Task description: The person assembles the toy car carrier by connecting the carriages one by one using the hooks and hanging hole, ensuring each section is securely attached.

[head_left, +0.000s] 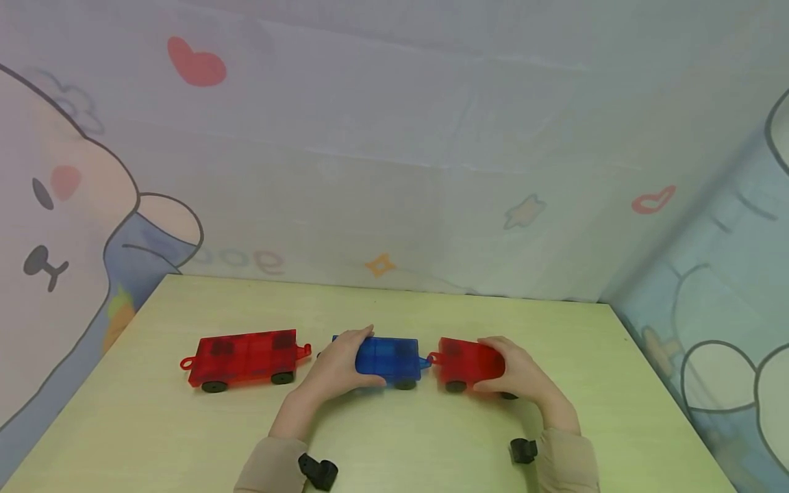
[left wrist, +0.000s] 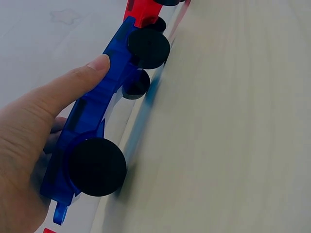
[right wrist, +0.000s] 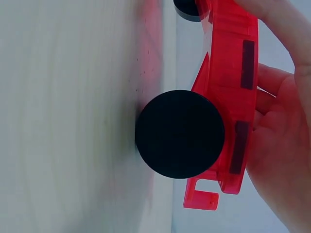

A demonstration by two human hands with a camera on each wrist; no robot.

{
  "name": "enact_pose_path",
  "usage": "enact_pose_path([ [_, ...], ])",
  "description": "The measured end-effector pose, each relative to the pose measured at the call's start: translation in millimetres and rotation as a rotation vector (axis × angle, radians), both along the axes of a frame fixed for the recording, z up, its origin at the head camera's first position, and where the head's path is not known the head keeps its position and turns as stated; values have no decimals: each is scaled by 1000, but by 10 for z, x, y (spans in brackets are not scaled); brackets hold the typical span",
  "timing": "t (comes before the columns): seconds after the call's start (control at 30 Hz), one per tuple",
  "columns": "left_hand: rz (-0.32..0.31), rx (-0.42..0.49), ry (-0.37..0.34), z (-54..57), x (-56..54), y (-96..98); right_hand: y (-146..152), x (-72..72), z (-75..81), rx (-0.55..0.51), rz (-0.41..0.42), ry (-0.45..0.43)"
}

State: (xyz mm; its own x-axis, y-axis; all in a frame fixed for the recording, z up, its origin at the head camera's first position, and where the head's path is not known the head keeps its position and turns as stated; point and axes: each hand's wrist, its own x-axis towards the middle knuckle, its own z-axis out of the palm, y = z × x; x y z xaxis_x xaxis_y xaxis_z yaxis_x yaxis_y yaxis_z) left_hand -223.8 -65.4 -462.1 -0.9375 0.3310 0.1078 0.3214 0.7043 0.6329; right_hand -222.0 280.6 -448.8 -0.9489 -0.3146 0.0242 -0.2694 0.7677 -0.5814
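Note:
My left hand (head_left: 335, 363) grips a translucent blue toy train car (head_left: 394, 356) from its left end, with the thumb along the near side. In the left wrist view the car's black wheels (left wrist: 98, 166) stand close over the table. With my right hand (head_left: 520, 373) I hold a red toy train car (head_left: 462, 359) by its right part, thumb in front and fingers behind. The blue car's right-hand coupling (head_left: 425, 362) overlaps the ring (head_left: 435, 358) at the red car's left end. A hook (right wrist: 201, 199) shows at the held red car's other end.
A second red toy train car (head_left: 246, 359) stands left of my left hand, its hook toward the blue car. All three are in a row on the pale table (head_left: 425, 445). A printed cloth backdrop (head_left: 394, 137) rises behind the table's back edge.

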Motion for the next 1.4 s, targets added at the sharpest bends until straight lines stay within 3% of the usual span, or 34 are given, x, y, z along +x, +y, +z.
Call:
enact_pose_path([
  [1.4, -43, -42, 30, 2, 15, 43, 22, -8, -22, 74, 17, 32],
])
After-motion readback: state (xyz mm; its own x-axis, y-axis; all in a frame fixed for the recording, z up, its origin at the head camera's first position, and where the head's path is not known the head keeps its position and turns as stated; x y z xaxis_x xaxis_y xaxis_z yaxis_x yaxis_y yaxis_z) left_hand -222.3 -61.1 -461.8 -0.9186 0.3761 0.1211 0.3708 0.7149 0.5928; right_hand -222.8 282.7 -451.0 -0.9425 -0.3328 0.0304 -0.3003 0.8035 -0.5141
